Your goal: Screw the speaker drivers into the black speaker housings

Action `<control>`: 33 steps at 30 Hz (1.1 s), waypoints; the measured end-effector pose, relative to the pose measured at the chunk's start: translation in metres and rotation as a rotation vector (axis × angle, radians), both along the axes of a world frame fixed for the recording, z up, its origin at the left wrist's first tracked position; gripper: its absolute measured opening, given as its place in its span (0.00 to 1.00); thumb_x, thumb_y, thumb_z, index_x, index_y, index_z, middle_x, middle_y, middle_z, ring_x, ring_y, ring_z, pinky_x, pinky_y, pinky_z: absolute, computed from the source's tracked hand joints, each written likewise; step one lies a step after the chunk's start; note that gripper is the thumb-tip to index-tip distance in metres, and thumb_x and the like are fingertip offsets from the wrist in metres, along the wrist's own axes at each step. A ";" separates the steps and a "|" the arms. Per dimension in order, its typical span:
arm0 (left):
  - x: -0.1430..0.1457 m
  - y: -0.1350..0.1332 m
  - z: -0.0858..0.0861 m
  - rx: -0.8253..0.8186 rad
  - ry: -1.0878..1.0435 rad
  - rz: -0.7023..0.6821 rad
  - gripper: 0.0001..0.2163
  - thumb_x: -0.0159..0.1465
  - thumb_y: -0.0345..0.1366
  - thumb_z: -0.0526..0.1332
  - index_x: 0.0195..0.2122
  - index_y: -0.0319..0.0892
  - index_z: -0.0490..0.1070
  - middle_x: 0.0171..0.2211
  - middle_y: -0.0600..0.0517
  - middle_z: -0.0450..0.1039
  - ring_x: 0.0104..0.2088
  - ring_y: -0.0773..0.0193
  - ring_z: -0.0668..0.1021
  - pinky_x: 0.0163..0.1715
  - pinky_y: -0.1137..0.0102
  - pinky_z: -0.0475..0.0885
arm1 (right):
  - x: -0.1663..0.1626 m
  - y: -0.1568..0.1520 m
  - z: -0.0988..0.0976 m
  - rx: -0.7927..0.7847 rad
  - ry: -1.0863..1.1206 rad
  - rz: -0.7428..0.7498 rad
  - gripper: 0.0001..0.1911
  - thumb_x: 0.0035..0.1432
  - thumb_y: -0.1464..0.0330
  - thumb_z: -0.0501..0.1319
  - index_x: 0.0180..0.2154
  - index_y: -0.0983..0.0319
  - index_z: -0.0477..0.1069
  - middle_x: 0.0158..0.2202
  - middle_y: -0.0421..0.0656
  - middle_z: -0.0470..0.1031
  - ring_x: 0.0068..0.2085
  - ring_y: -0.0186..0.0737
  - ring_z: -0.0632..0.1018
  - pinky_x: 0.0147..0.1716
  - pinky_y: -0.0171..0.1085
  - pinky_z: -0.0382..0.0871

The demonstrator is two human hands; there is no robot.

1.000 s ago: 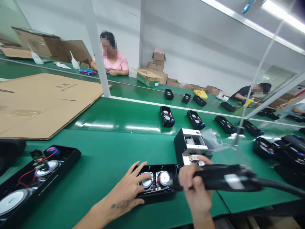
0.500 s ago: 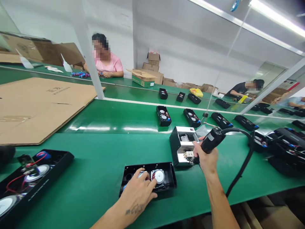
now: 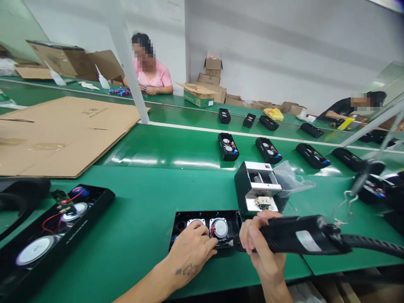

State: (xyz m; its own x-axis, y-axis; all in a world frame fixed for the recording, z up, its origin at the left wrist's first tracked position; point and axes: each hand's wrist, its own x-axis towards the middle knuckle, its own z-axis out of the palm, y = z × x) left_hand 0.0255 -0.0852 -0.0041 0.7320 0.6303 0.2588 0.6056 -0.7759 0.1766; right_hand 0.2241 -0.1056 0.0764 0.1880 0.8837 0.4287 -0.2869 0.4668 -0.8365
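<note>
A black speaker box (image 3: 234, 219) lies open side up, with two round speakers inside. My left hand (image 3: 194, 246) reaches over its front wall, fingers bent, and grips the box; it partly covers the left speaker (image 3: 195, 221). The right speaker (image 3: 219, 228) shows with red wires beside it. My right hand (image 3: 261, 246) is closed around a black electric screwdriver (image 3: 299, 235), held nearly level. The screwdriver's tip points left into the box, just below the right speaker; whether it touches a screw cannot be made out.
A screw feeder (image 3: 257, 187) stands behind the box, a clear plastic bag (image 3: 292, 179) beside it. Another wired speaker box (image 3: 71, 227) lies at left, near flat cardboard (image 3: 69, 139). Several boxes line the belt. A wire hook (image 3: 345, 206) hangs at right; two people sit beyond.
My right hand has brought the screwdriver from the screw feeder down and left to the speaker box, tilting it level. My left hand stays at the box. The view has shifted.
</note>
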 end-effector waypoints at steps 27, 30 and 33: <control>0.000 0.002 0.000 -0.048 0.006 -0.007 0.08 0.76 0.42 0.65 0.40 0.47 0.77 0.33 0.54 0.82 0.36 0.56 0.80 0.41 0.59 0.68 | -0.012 0.005 -0.015 -0.055 -0.011 0.014 0.08 0.73 0.68 0.64 0.51 0.51 0.70 0.24 0.30 0.66 0.19 0.30 0.68 0.19 0.31 0.66; 0.000 0.001 0.002 -0.053 0.012 -0.010 0.06 0.75 0.41 0.67 0.40 0.47 0.77 0.32 0.54 0.82 0.36 0.55 0.80 0.42 0.58 0.68 | -0.013 0.004 -0.021 -0.046 -0.016 0.015 0.08 0.74 0.68 0.64 0.51 0.51 0.69 0.24 0.29 0.66 0.19 0.30 0.68 0.19 0.31 0.65; 0.000 0.001 0.003 -0.053 -0.001 -0.019 0.06 0.74 0.40 0.67 0.40 0.46 0.77 0.32 0.55 0.82 0.35 0.55 0.80 0.41 0.58 0.67 | -0.014 0.001 -0.028 -0.070 -0.050 0.010 0.09 0.74 0.70 0.64 0.50 0.51 0.69 0.25 0.29 0.67 0.20 0.29 0.68 0.21 0.31 0.66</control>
State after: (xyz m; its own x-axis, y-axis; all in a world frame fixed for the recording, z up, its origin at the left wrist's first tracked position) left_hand 0.0251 -0.0843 -0.0012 0.7439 0.6288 0.2262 0.5906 -0.7771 0.2177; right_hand 0.2105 -0.1046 0.0487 0.1587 0.9136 0.3743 -0.2480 0.4039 -0.8806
